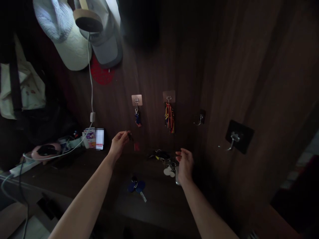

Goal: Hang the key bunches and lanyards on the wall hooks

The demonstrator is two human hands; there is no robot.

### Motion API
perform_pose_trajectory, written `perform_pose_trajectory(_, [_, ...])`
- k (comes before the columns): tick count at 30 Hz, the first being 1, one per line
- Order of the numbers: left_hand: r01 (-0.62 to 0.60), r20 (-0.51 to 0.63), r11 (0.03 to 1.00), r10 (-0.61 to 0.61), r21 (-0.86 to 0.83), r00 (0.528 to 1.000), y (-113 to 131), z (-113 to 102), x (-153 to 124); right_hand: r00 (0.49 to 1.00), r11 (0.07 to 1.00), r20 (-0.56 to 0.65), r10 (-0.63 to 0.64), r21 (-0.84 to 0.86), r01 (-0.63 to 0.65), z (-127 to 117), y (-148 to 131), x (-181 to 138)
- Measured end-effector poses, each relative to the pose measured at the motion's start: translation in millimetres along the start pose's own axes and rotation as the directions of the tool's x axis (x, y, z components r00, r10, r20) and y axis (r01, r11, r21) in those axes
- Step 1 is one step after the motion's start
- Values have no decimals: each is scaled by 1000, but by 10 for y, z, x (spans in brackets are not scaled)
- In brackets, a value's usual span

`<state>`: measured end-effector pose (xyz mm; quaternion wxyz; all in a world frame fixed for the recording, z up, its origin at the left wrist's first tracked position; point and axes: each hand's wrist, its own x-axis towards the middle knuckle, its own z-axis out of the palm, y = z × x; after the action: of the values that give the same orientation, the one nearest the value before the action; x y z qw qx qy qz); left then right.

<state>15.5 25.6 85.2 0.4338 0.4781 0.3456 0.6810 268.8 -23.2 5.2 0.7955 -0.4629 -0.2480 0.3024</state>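
My left hand (118, 143) is raised in front of the wood panel, thumb and fingertips pinched on a small dark keychain (129, 135). A red tag (137, 146) hangs just below it; I cannot tell whether the two are joined. My right hand (185, 163), fingers apart and slightly curled, is beside a pile of keys (161, 155) with white round tags (169, 172). Partly behind that hand is a pale flat object (177, 176). Nearer to me on the dark shelf lies a key set with blue round fobs (140, 186).
On the panel, one hook (137, 100) bears a blue strap (137, 119), another bears multicoloured cords (169, 118). Two black-backed hooks (201, 117) are further right. Caps (73, 49) and a white cable (91, 83) hang at left, above a lit phone-like screen (99, 137).
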Motion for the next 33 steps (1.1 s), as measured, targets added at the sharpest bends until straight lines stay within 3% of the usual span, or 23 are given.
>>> perform_pose_trajectory(7, [-107,-65,983,118,149,991,213,211,260,999,1000,33,-16,-23,16,4,85,10])
perform_pose_trajectory(10, [-245,-107,930,282,274,953,327,290,442,999,999,47,-21,-28,22,5,101,13])
perform_pose_trajectory(14, [-363,-62,830,426,424,902,446,406,631,998,999,64,-20,-44,23,8,103,12])
perform_pose_trajectory(23, [-309,-131,683,511,663,849,607,714,775,998,998,63,-6,-66,10,16,71,-15])
perform_pose_trajectory(33, [-277,-108,711,445,647,889,471,891,921,997,999,71,4,-49,0,24,71,-10])
